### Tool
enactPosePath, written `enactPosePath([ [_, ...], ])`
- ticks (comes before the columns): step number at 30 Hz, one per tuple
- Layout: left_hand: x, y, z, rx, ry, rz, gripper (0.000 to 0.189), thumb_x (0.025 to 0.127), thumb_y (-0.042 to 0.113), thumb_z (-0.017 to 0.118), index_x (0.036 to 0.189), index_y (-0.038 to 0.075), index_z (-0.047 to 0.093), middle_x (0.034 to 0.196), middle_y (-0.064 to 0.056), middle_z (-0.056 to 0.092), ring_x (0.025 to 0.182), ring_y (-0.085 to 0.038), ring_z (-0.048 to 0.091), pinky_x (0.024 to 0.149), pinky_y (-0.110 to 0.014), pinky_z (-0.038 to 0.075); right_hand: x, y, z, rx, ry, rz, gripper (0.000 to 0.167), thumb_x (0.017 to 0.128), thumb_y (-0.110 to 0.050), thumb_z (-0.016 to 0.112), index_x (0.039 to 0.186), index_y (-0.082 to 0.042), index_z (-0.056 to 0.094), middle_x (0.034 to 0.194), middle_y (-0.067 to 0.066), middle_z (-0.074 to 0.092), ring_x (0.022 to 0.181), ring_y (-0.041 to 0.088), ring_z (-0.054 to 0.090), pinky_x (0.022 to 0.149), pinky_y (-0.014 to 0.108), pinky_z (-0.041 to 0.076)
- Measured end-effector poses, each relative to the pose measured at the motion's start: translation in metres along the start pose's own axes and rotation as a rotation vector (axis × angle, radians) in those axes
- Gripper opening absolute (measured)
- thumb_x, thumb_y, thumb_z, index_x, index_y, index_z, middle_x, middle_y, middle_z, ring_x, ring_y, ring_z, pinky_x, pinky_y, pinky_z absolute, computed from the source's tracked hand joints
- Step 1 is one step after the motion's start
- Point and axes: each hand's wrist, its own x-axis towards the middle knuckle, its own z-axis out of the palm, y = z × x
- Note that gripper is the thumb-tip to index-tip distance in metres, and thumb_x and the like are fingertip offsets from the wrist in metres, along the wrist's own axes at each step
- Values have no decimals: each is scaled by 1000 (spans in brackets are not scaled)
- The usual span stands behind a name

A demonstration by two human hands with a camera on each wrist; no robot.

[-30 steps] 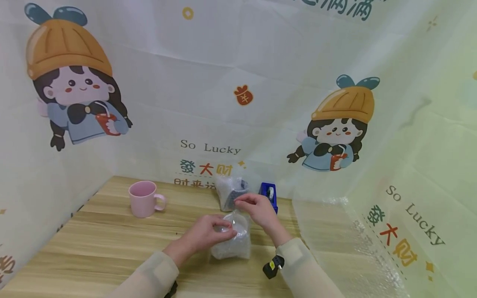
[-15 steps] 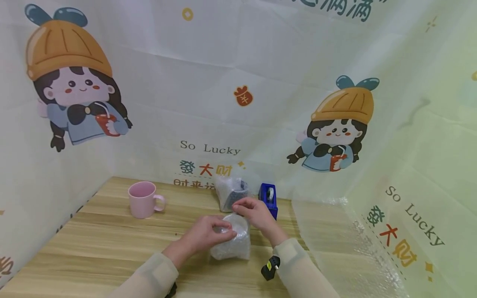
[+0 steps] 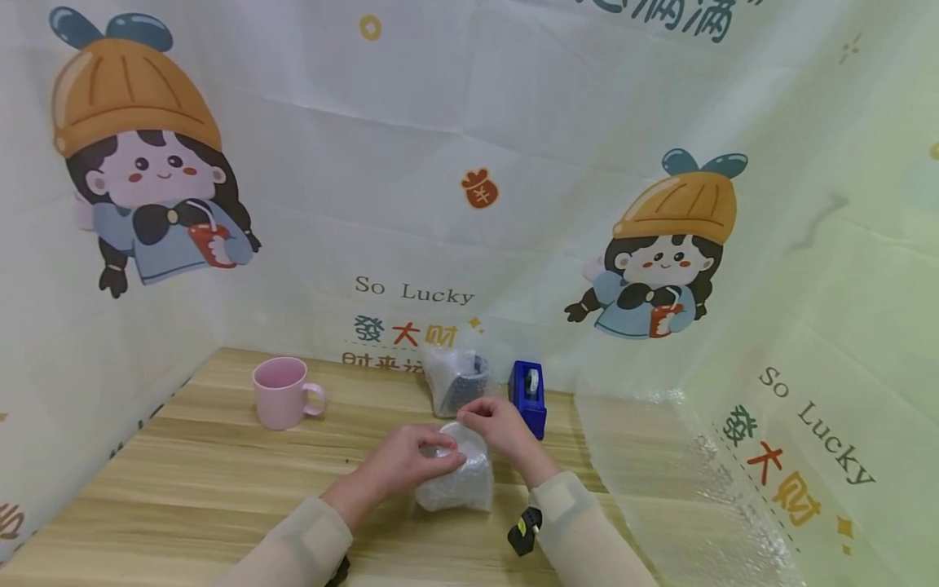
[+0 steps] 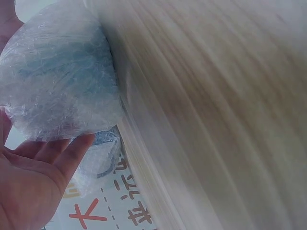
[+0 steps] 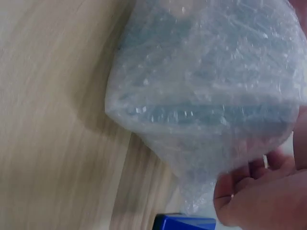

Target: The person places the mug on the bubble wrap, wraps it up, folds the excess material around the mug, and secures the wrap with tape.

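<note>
I'm watching the wrapped bundle (image 3: 460, 487);
left hand (image 3: 407, 458) at nine o'clock, right hand (image 3: 504, 428) at one; both hands' fingers clamped on it

Tabletop workspace in a screened corner. A wood-grain worktop (image 3: 220, 489) extends to a pale cloth backdrop (image 3: 411, 187), hung behind it and along both sides; creases identify these walls as fabric. Cartoon figures (image 3: 150, 163) in orange hats, the lettering "So Lucky" (image 3: 418, 292) and Chinese characters (image 3: 369, 328) are printed on it. A sheet of bubble wrap (image 3: 645, 473), a blue tape dispenser (image 3: 528, 395), a near bubble-wrapped bundle (image 3: 458, 489) and a rear bubble-wrapped bundle (image 3: 443, 379) indicate a packing table. The room beyond is hidden; home, office or studio cannot be distinguished.
</note>
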Motion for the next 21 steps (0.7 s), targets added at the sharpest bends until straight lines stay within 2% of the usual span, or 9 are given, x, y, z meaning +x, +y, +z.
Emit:
enactPosePath([
  [4, 2, 0, 0, -1, -1, -3, 33, 97, 40, 83, 114, 12, 87, 125, -9, 82, 125, -32, 75, 109, -49, 60, 0, 0, -4, -3, 30, -1, 37, 101, -26, 81, 122, -7, 58, 117, 15, 69, 105, 25, 65, 86, 35, 55],
  [6, 3, 0, 0, 4, -7, -2, 34, 98, 41, 82, 114, 12, 87, 126, -8, 82, 125, -32, 75, 109, -48, 61, -1, -1, -6, -22, 12, -40, 33, 102, -23, 80, 123, -5, 62, 120, 15, 71, 108, 26, 67, 89, 39, 57],
  [9, 3, -1, 0, 2, -5, 4, 33, 98, 41, 82, 114, 12, 87, 125, -8, 82, 125, -32, 75, 109, -47, 61, -1, -1, -7, -87, -44, -92, 24, 106, -23, 74, 122, -5, 77, 125, 12, 77, 116, 27, 70, 98, 44, 59],
  [11, 2, -1, 0, -1, 2, 7, 33, 98, 41, 82, 113, 12, 87, 125, -8, 82, 125, -32, 75, 109, -47, 60, -2, -1, -8, -139, -70, -98, 28, 108, -29, 70, 121, -7, 82, 124, 10, 80, 116, 26, 71, 100, 44, 59],
  [14, 2, 0, -1, -5, 11, 12, 33, 97, 40, 83, 112, 12, 87, 125, -9, 82, 125, -33, 75, 109, -48, 60, -4, 1, -9, -192, -79, -76, 36, 109, -39, 66, 117, -9, 85, 121, 9, 82, 112, 22, 72, 94, 40, 59],
  [17, 1, 0, -1, 7, 12, 26, 33, 97, 41, 83, 112, 12, 87, 123, -8, 83, 123, -32, 76, 107, -46, 61, -6, 5, -10, -199, -77, -53, 40, 109, -45, 65, 113, -10, 86, 119, 9, 82, 106, 18, 70, 88, 35, 57],
  [21, 2, 0, 0, 10, 12, 31, 32, 97, 41, 83, 111, 13, 87, 122, -8, 83, 122, -32, 76, 107, -47, 61, -7, 7, -12, -193, -92, -50, 40, 108, -47, 65, 114, -14, 86, 121, 6, 81, 107, 16, 69, 88, 34, 56],
])
